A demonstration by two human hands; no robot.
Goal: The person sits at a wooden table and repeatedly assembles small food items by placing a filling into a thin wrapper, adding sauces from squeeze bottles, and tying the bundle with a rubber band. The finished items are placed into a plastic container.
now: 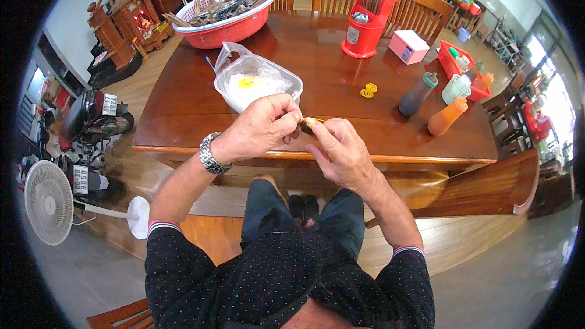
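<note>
Above the table's near edge, my hands meet fingertip to fingertip. My left hand (pixel 264 123), with a metal watch on its wrist, is closed in a pinch at a thin yellow rubber band (pixel 321 120). My right hand (pixel 342 150) is closed around a small dark thing (pixel 306 127), mostly hidden by the fingers; its kind cannot be made out. The band runs across the top of it. Just beyond my left hand stands a whitish plastic tub (pixel 295 87) holding clear plastic bags (pixel 268 83) and something yellow. More yellow rubber bands (pixel 368 90) lie in a small heap to the right.
On the wooden table (pixel 323 55), a red basin (pixel 228 35) with chopsticks in a white basket is far left. A red chopstick holder (pixel 364 36), a pink box (pixel 408 47), dark (pixel 418 94) and orange (pixel 448 116) sauce bottles and a red tray (pixel 448 55) occupy the right side.
</note>
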